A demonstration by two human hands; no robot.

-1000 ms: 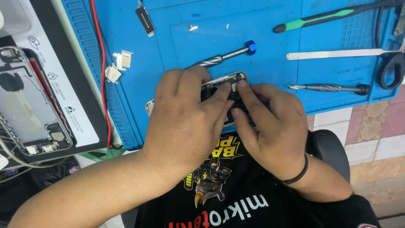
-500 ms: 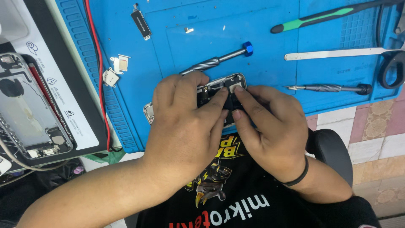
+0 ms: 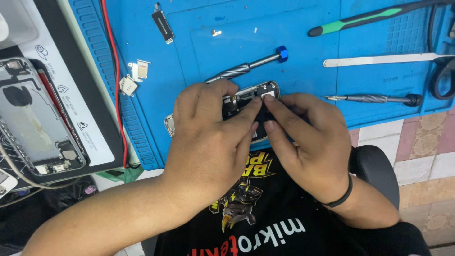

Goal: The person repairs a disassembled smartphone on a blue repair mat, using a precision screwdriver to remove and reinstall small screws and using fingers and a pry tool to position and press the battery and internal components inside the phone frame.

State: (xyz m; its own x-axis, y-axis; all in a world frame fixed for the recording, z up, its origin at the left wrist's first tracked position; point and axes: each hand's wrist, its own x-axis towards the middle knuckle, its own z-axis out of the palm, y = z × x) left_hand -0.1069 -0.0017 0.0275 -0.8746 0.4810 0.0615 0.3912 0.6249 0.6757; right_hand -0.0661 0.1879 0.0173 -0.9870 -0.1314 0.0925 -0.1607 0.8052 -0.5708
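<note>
Both my hands rest on an opened phone chassis [image 3: 250, 93] lying at the near edge of a blue work mat [image 3: 303, 52]. My left hand [image 3: 208, 142] covers most of the chassis and grips it, its thumb and fingers pressing on the inner parts. My right hand [image 3: 308, 137], with a black band at the wrist, holds the chassis from the right, index finger and thumb pinching at a small black part near its top. Only the top edge and a left corner of the chassis show; the rest is hidden under my hands.
On the mat lie a blue-capped screwdriver [image 3: 249, 67], a dark screwdriver [image 3: 374, 98], a green-handled tool [image 3: 369, 21], a flat metal spudger [image 3: 384, 60], scissors [image 3: 443, 71], a small black part [image 3: 163, 24] and white brackets [image 3: 132, 78]. Another open phone [image 3: 33, 123] lies at the left.
My hands and the chassis have shifted slightly toward the upper left on the mat. My right fingers have moved up onto the small black part near the chassis top.
</note>
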